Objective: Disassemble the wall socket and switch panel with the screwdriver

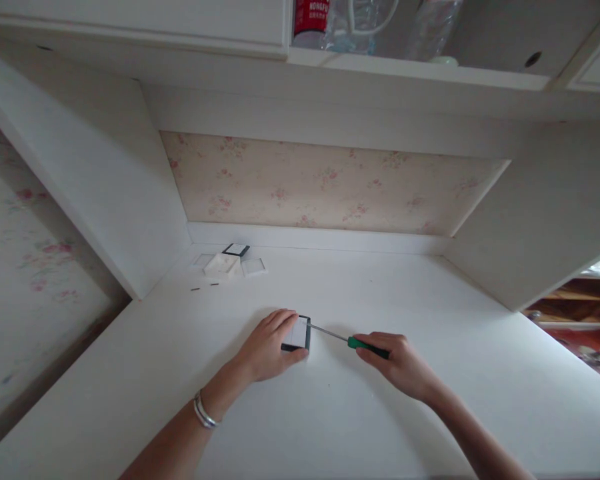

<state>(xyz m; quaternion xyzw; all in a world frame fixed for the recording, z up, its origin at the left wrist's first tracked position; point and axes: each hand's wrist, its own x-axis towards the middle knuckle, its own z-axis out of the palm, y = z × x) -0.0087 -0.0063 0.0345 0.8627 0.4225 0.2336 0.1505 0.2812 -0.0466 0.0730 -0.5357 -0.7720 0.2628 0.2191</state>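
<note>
My left hand (269, 347) grips a small flat square piece (297, 333), white in the middle with a dark frame, on the white desktop. The fingers lie over its far left corner and the thumb along its near edge. In my right hand (399, 363) is a screwdriver (333, 333) with a green and black handle and a thin metal shaft. Its shaft points left, and the tip reaches the white face near the right edge of the square piece. Whether the tip presses on it or under something, I cannot tell.
Toward the back left lie a white square box part (222, 265), a clear square cover (254, 267), another dark-framed square (237, 249) and two small dark strips (215, 285). Side panels rise left and right; an overhead shelf (420, 70) holds plastic bottles.
</note>
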